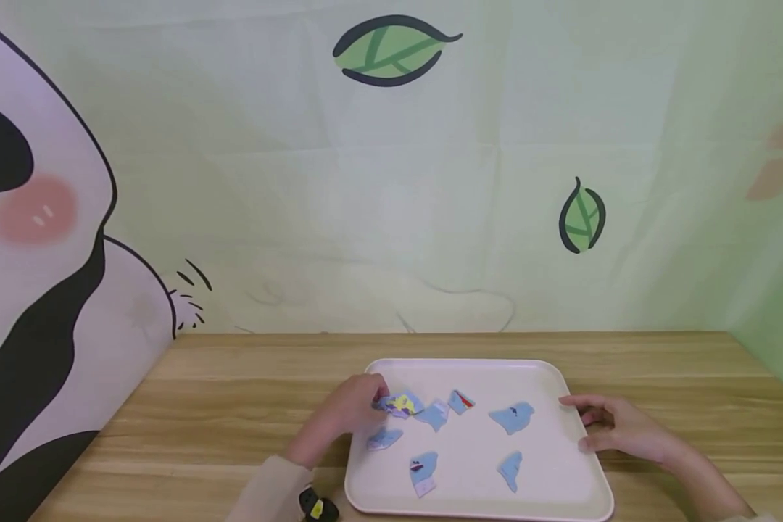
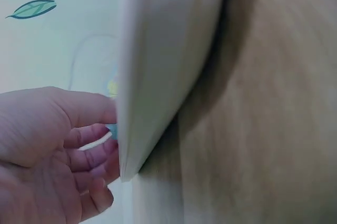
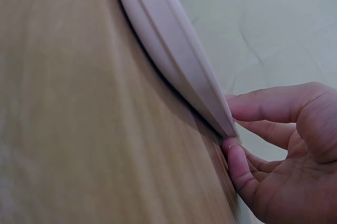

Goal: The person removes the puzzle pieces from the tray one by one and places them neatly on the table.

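Left hand [image 1: 360, 403]: reaches over the tray's near-left rim, fingers bent, tips at the left end of the yellow-figured piece [image 1: 403, 404]. Pinching or only pressing it, cannot tell; the tips are hidden. Right hand [image 1: 610, 426]: index finger nearly straight, thumb parted from it, both tips touching the right rim of the tray [image 1: 457, 499]; other fingers bent.

Yellow-figured piece: long axis left to right, running from the left fingertips toward the right hand; far end just beside a blue-and-lilac piece [image 1: 434, 415]. Beyond that, a red-marked piece [image 1: 461, 402]. Just nearer the wearer than the left fingers, a slim piece [image 1: 384, 438], right end tipped slightly away. Also nearer, a piece with a lilac end [image 1: 422, 471], lilac toward the wearer. Between both hands, closer to the right fingers: a broad piece [image 1: 512, 418] and, nearer the wearer, a narrow one [image 1: 511, 470], its long axis roughly front to back.

Surface: wood-grain table [image 1: 235, 406]. Beyond the fingers, pale green wall [image 1: 398, 210] with leaves and a panda.
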Demonstrator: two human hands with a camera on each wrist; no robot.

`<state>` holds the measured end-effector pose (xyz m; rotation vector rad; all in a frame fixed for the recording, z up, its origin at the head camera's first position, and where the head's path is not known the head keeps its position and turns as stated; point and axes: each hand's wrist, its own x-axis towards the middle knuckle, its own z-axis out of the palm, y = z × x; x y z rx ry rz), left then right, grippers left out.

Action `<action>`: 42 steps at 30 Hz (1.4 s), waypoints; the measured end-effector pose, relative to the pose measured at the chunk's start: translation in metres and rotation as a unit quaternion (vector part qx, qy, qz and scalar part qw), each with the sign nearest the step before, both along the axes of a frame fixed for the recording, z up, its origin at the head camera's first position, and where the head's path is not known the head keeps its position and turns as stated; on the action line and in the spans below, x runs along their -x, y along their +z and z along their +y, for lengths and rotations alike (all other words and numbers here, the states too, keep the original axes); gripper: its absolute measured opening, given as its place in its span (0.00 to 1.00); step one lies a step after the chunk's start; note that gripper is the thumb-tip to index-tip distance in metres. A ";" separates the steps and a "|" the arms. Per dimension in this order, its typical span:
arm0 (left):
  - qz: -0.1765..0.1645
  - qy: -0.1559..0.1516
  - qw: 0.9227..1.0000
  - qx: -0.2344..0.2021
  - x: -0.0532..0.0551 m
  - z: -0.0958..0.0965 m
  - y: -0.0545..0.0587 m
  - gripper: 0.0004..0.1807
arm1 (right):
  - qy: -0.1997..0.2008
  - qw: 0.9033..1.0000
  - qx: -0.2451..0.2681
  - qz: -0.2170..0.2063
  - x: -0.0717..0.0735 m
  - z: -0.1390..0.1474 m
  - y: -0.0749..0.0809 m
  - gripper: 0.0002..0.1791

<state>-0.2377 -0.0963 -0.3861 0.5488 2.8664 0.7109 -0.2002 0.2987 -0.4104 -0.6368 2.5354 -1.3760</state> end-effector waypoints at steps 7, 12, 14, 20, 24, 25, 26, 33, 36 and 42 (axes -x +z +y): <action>-0.009 -0.054 0.994 -0.097 0.004 -0.014 -0.006 0.24 | -0.003 1.000 -0.003 -0.006 0.000 -0.001 0.001 0.33; -0.019 -0.055 0.989 -0.137 0.003 -0.021 -0.004 0.28 | -0.002 1.000 -0.003 -0.006 -0.001 0.000 0.001 0.33; -0.019 -0.047 0.987 -0.150 0.003 -0.023 -0.002 0.23 | -0.001 1.000 -0.001 -0.006 -0.001 0.000 0.000 0.33; -0.020 0.006 0.979 -0.204 0.004 -0.033 -0.001 0.16 | 0.000 1.000 0.001 0.001 -0.001 0.001 0.000 0.33; -0.010 0.031 0.969 -0.246 0.007 -0.042 -0.002 0.14 | 0.002 1.000 0.002 0.003 0.000 0.002 -0.001 0.32; -0.010 0.039 0.965 -0.258 0.007 -0.044 -0.002 0.14 | 0.002 1.000 0.002 0.003 0.000 0.002 -0.001 0.32; -0.010 0.047 0.962 -0.267 0.008 -0.046 -0.003 0.14 | 0.002 1.000 0.002 0.003 0.000 0.002 -0.001 0.32; -0.021 0.129 0.951 -0.280 0.014 -0.056 -0.007 0.18 | 0.002 1.000 0.000 0.003 0.000 0.003 -0.001 0.32; -0.025 0.148 0.949 -0.277 0.017 -0.060 -0.009 0.19 | 0.001 1.000 -0.002 0.004 0.000 0.003 0.000 0.33; -0.044 0.151 0.949 -0.274 0.023 -0.066 -0.012 0.19 | -0.003 1.000 -0.008 0.003 0.001 0.001 0.001 0.33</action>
